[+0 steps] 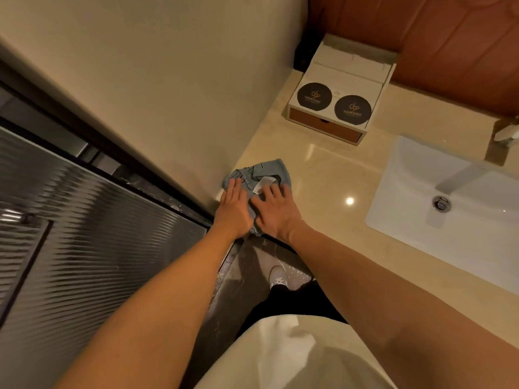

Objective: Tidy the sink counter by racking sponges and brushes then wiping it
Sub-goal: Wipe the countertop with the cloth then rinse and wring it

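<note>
We press the cloth on the tabletop by the wall, left hand and right hand flat, fingers straight, gripping nothing. The cloth looks soft, light and prone to bunching; keep palms on its middle. Anything needing racking is out of view; the tap is cut off

Left hand and right hand side by side, palms down, fingers straight, slightly spread.

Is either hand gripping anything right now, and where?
Nothing gripped: left hand and right hand press flat on the near half of the grey-blue cloth.
</note>
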A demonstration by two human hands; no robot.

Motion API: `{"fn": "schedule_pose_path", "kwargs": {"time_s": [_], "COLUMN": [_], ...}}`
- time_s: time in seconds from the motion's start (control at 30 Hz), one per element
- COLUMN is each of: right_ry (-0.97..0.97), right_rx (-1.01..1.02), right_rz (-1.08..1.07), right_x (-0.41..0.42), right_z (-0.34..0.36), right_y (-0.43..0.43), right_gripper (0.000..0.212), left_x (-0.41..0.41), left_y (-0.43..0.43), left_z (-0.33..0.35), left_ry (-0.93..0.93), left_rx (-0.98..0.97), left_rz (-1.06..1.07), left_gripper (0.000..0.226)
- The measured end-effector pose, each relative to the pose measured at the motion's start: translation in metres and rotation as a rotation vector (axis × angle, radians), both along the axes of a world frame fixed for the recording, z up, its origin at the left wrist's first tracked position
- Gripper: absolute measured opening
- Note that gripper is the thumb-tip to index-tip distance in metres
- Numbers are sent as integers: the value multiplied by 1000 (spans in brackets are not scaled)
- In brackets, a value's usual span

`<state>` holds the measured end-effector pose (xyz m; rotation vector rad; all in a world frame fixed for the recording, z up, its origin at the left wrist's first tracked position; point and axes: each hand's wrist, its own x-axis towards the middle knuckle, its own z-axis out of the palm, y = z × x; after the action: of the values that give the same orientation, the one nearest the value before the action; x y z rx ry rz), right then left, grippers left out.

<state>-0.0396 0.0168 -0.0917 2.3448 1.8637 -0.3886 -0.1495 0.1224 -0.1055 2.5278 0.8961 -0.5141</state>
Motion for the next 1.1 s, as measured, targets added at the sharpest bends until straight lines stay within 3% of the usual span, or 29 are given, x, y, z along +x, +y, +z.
{"fn": "schedule_pose_path", "kwargs": {"time_s": [0.07, 0.23, 0.6, 0.83, 1.1], "right_ry": [-62, -41, 73, 183, 180], "right_rx": [43, -86, 28, 80, 129], "right_rz": [15, 21, -105, -335, -668], "right_x": [4, 8, 27, 65, 97], "right_z": [-5, -29, -42, -25, -16], "right_y": [1, -20, -80, -132, -158], "right_gripper": [54, 89, 73, 67, 67], "left_x": [5, -3, 19, 85, 125], "left_y": [0, 4, -17, -65, -89], "left_z": [6, 9, -6, -11, -9], "left_ry": [-2, -42, -185, -128, -99], "left_rx": [-26, -176, -220, -165, -131], "left_rz": [26, 46, -137, -293, -407], "left_gripper": [72, 84, 74, 76, 91]}}
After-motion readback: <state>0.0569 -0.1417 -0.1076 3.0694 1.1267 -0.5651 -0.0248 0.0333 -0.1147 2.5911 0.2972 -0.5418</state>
